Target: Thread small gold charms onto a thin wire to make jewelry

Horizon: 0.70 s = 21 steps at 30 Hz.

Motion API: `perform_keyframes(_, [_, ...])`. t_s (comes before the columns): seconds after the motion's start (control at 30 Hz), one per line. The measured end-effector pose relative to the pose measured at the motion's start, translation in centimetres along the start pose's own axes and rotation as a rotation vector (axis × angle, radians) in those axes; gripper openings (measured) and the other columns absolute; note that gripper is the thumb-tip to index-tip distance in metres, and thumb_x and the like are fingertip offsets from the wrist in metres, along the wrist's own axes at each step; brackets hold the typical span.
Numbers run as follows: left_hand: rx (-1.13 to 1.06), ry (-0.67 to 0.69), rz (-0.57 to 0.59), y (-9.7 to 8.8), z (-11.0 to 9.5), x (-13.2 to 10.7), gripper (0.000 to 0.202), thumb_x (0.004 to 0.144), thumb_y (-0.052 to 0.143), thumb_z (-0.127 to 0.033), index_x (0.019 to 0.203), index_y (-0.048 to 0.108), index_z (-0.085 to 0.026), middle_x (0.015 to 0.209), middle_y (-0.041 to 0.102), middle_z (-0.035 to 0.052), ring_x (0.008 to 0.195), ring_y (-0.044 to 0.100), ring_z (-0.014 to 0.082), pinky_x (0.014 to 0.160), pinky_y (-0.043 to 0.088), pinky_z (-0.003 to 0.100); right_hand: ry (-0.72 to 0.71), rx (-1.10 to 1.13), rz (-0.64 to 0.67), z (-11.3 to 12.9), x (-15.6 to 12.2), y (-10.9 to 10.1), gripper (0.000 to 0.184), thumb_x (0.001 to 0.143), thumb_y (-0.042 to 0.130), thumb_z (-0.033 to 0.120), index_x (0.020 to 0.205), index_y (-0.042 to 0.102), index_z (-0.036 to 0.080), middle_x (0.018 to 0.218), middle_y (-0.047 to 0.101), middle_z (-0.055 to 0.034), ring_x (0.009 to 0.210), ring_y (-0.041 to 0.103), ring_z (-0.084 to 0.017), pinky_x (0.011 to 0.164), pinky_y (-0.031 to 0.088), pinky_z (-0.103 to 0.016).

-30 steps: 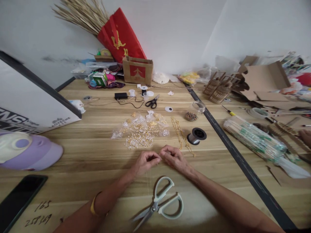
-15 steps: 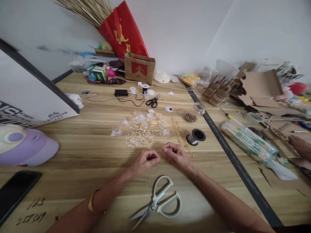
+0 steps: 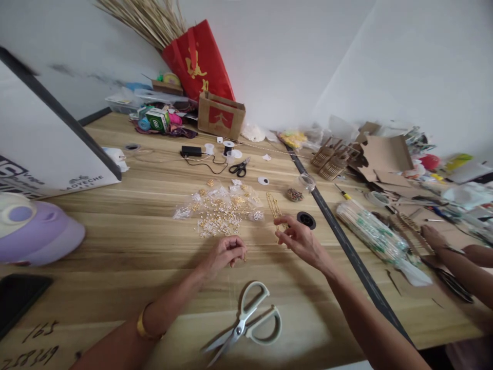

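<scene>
I've got the L hand (image 3: pixel 227 253) over the table (image 3: pixel 154 267), fingers pinched narrow w/ a tiny gold bit (image 3: pixel 245 257) at the tips. R hand (image 3: pixel 302 241) is wider, gap btwn thumb & index; it's over the lower end of the gold chain (image 3: pixel 272 203), can't tell from here if it's touching. Chain lies R of the clear & gold bead pile (image 3: pixel 219 223), partly hidden by R hand. Black spool (image 3: pixel 306 220) sits just past R hand, jar of beads (image 3: pixel 295 194) farther back. Nearer me I see big scissors (image 3: pixel 239 327), blades parted, handles twd the R. Far R, another person's hand (image 3: pixel 433 236) is nr the skewer pack (image 3: pixel 375 234).
</scene>
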<state>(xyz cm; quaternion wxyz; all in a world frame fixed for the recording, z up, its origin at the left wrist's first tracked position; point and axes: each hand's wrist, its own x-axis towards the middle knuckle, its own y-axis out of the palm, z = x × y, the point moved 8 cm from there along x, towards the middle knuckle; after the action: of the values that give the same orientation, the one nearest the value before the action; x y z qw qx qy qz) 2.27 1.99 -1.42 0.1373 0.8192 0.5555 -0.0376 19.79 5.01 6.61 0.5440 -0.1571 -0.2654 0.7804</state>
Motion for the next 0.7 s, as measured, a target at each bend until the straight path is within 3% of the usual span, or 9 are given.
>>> perform_keyframes(0.1, [-0.008,0.013,0.006,0.0,0.0,0.1,0.020,0.071,0.063,-0.031,0.070,0.055,-0.013,0.060,0.055,-0.0028,0.044,0.041,0.0043,0.042,0.033,0.017,0.006,-0.115,0.072,1.1,-1.2,1.1,0.027,0.086,0.052,0.032,0.109,0.054,0.018,0.057,0.055,0.0030,0.048,0.055,-0.012,0.049,0.041,-0.022])
perform_keyframes(0.2, [0.010,0.044,0.013,0.0,-0.2,0.1,0.021,0.071,0.062,-0.033,0.071,0.056,-0.013,0.060,0.054,-0.0026,0.044,0.041,0.0047,0.041,0.034,0.017,0.040,-0.108,0.147,1.8,-1.9,3.7,0.030,0.085,0.052,0.025,0.114,0.052,0.017,0.049,0.053,0.0061,0.042,0.050,-0.010,0.046,0.038,-0.020])
perform_keyframes(0.3, [0.041,0.075,0.018,0.2,-0.6,0.0,0.021,0.071,0.062,-0.033,0.070,0.057,-0.013,0.058,0.052,-0.0033,0.044,0.041,0.0050,0.042,0.034,0.018,0.006,-0.102,0.182,2.3,-1.7,6.3,0.030,0.082,0.057,0.024,0.111,0.054,0.016,0.058,0.061,0.0027,0.048,0.053,-0.011,0.049,0.040,-0.020])
perform_keyframes(0.37, [0.063,0.092,0.022,0.3,-0.9,-0.2,0.020,0.072,0.061,-0.032,0.069,0.057,-0.013,0.057,0.052,-0.0035,0.044,0.041,0.0050,0.042,0.033,0.018,-0.062,-0.117,0.151,2.8,-1.3,7.0,0.015,0.082,0.057,0.022,0.096,0.060,0.017,0.072,0.065,-0.0019,0.058,0.057,-0.012,0.054,0.042,-0.021])
perform_keyframes(0.47, [0.097,0.101,0.035,0.5,-1.1,-0.3,0.018,0.072,0.059,-0.030,0.067,0.057,-0.013,0.058,0.052,-0.0032,0.045,0.041,0.0052,0.042,0.034,0.018,-0.154,-0.162,0.111,3.2,-0.9,7.2,0.010,0.085,0.051,0.018,0.082,0.061,0.016,0.075,0.064,-0.0037,0.065,0.057,-0.013,0.059,0.042,-0.022])
perform_keyframes(0.7, [0.126,0.094,0.058,0.6,-0.5,0.0,0.016,0.072,0.058,-0.028,0.069,0.057,-0.013,0.060,0.053,-0.0026,0.045,0.042,0.0051,0.041,0.035,0.017,-0.195,-0.168,0.100,3.2,-1.0,7.0,0.013,0.087,0.048,0.019,0.080,0.058,0.016,0.073,0.062,-0.0038,0.064,0.054,-0.013,0.059,0.040,-0.022])
